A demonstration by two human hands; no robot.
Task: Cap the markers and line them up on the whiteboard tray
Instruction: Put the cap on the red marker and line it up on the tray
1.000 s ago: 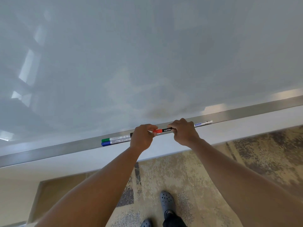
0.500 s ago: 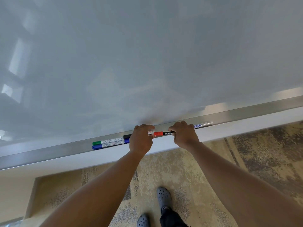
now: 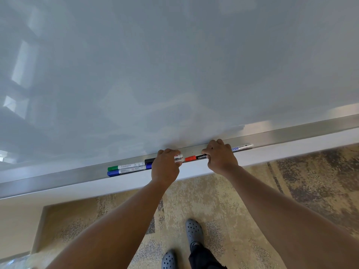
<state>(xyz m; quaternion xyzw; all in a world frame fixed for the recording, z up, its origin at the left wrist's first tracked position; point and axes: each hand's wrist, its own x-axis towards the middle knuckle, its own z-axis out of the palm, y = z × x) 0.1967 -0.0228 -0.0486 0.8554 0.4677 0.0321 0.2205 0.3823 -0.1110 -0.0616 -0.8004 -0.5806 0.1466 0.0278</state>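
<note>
markers (image 3: 127, 168) on tray (image 3: 58, 176), both hands (image 3: 165, 167) gripping

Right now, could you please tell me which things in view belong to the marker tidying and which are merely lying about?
Part of the job:
- whiteboard tray
- green marker
- blue marker
- red-capped marker, gripped by the right hand
- markers under the left hand
- marker at the right end

Just there:
- whiteboard
- carpet
- shoes

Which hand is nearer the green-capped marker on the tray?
Left. The left hand sits just right of the green-capped marker, at its barrel end; the right hand is farther right along the tray.
</note>
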